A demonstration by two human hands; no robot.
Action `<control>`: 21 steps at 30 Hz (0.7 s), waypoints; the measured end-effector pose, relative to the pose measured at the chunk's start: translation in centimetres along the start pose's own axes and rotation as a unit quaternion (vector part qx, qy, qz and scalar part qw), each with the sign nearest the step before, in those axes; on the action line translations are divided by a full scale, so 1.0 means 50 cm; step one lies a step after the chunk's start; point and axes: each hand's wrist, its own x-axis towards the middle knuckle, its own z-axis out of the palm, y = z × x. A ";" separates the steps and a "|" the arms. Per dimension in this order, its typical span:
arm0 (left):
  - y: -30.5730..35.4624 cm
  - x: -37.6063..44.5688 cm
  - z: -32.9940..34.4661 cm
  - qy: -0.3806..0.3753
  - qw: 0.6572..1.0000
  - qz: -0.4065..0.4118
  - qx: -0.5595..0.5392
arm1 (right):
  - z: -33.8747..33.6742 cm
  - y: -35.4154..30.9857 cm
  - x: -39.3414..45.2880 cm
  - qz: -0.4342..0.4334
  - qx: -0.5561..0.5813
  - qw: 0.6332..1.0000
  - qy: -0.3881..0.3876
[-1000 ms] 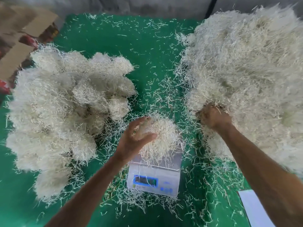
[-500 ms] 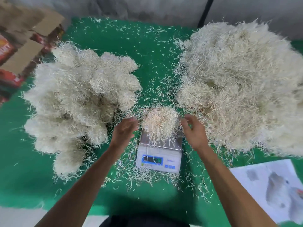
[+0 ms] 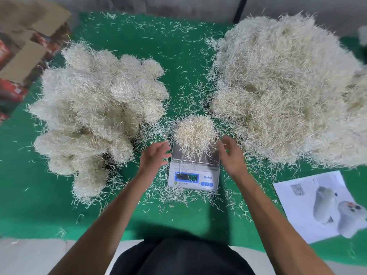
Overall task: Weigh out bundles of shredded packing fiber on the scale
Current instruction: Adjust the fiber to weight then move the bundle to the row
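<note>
Both hands are released and hold nothing. The left hand (image 3: 154,155) hovers just beside the left edge of the scale (image 3: 194,169), fingers relaxed and spread toward the platform. The right hand (image 3: 230,153) hovers just beside the right edge, fingers likewise loose and pointing inward. Whether any fingertip touches the outer strands of the fiber cannot be determined at this sharpness.

The fiber bundle (image 3: 195,132) sits on the steel platform of the scale, between the two hands. It forms a rounded mound, with loose strands trailing over the front of the platform. The scale display (image 3: 186,177) is lit; its digits are too blurred to read.

To the left of the scale lies the weighed pile (image 3: 95,108), made up of separate rounded clumps of fiber pressed against one another. To the right lies the bulk fiber heap (image 3: 284,90), a single large, undivided mass. Both rest directly on the green mat (image 3: 178,46), which is littered with stray strands, thickest around the scale.

A printed sheet (image 3: 319,203) lies flat on the mat at the lower right, well apart from the scale. Cardboard boxes (image 3: 25,48) with open flaps stand beyond the mat's upper left corner; their contents are not visible.
</note>
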 end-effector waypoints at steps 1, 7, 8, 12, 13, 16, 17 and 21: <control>-0.001 -0.001 0.000 -0.001 1.000 -0.001 -0.002 | 0.001 -0.001 -0.002 -0.002 -0.001 1.000 0.000; 0.003 0.012 -0.012 -0.013 1.000 0.020 0.006 | 0.005 0.000 0.006 0.004 -0.008 1.000 -0.003; 0.004 0.014 -0.012 -0.011 1.000 0.025 0.016 | 0.005 0.000 0.009 0.006 -0.007 1.000 -0.001; 0.020 0.033 0.016 -0.011 0.993 0.047 0.106 | 0.014 -0.016 0.039 -0.003 0.008 0.997 0.071; 0.033 0.044 0.034 -0.020 0.993 0.032 0.115 | 0.019 -0.032 0.050 -0.014 0.012 0.997 0.080; 0.086 0.086 0.103 -0.046 0.988 -0.035 0.144 | 0.050 -0.085 0.083 -0.013 0.035 0.998 0.053; 0.105 0.098 0.125 -0.060 0.985 -0.054 0.151 | 0.064 -0.099 0.092 0.009 0.063 0.997 0.035; 0.160 0.127 0.170 -0.082 0.991 -0.085 0.065 | 0.086 -0.144 0.112 0.062 0.165 0.983 -0.040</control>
